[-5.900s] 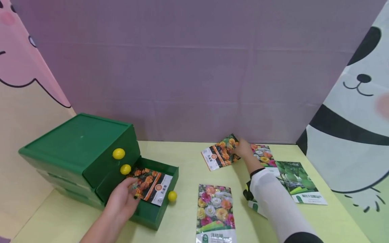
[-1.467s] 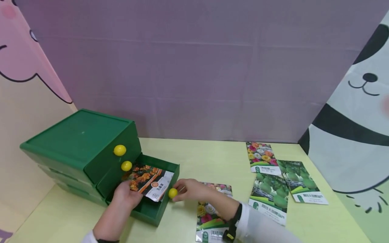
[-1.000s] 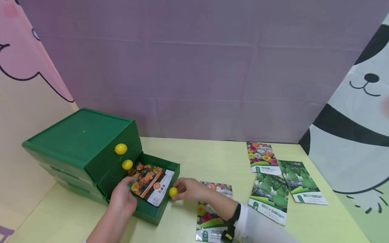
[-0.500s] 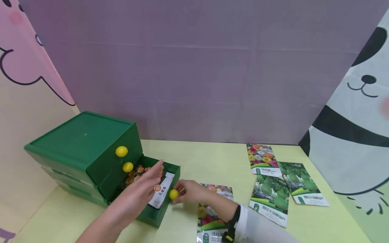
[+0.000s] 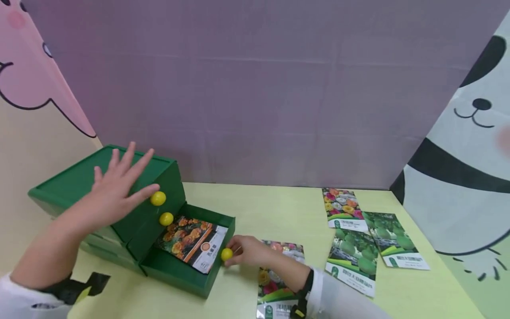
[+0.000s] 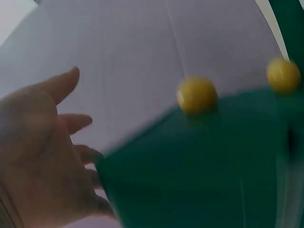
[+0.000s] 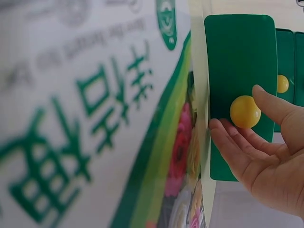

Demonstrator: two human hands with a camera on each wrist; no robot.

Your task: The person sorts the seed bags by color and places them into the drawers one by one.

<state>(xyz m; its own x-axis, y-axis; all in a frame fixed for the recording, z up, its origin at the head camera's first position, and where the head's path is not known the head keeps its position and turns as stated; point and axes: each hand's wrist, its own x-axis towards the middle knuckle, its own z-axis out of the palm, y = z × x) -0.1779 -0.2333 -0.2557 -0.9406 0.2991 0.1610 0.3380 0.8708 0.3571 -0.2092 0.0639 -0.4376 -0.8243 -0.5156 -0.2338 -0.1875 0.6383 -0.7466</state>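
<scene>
A green drawer unit (image 5: pixel 95 173) stands at the left in the head view, its bottom drawer (image 5: pixel 179 274) pulled out. A seed packet (image 5: pixel 195 241) with orange flowers lies in that drawer. My left hand (image 5: pixel 109 197), fingers spread, is raised over the unit and overlaps its top and front. The left wrist view shows the same palm (image 6: pixel 42 161) beside the unit's edge, holding nothing. My right hand (image 5: pixel 249 252) is at the pulled-out drawer's yellow round knob (image 5: pixel 227 254). In the right wrist view its thumb and fingers curl around the knob (image 7: pixel 244 112).
Beneath my right forearm lies a rose-coloured flower packet (image 5: pixel 275 283). Farther right are another flower packet (image 5: pixel 344 208) and two green-fruit packets (image 5: pixel 352 257), close together. Two more yellow knobs (image 5: pixel 158 198) sit on the upper drawer fronts. A purple cloth wall (image 5: pixel 255 97) rises behind the table.
The orange-flower packet my right hand held at the back has left there. My left hand let go of the packet in the drawer and swung up left. My right hand moved to the knob.
</scene>
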